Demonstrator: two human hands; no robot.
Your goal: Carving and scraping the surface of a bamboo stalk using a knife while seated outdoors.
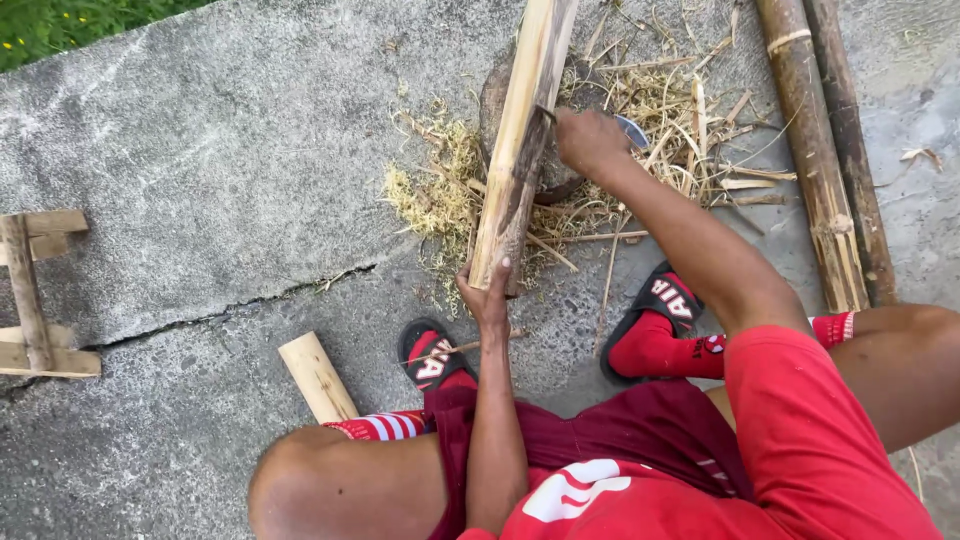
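Centrally, the left hand (488, 292) grips a split bamboo pole's (520, 140) lower end; the right hand (588, 140) is closed around a curved knife (632, 130) against it, above scattered shavings (440, 195).

The bamboo pole (520, 150) I steadied ran out past the top edge of the frame, so its far end was not shown. My right hand (590, 140) covered the handle of the blade (632, 128), and only a small curved grey piece of metal showed beside my knuckles; where it met the pole was hidden. The block (500, 100) under the pole was mostly covered by the pole and the shavings (440, 190). Two more poles (825, 150) at the upper right were cut off at the top. At the left edge a wooden frame (35, 290) was only partly shown.
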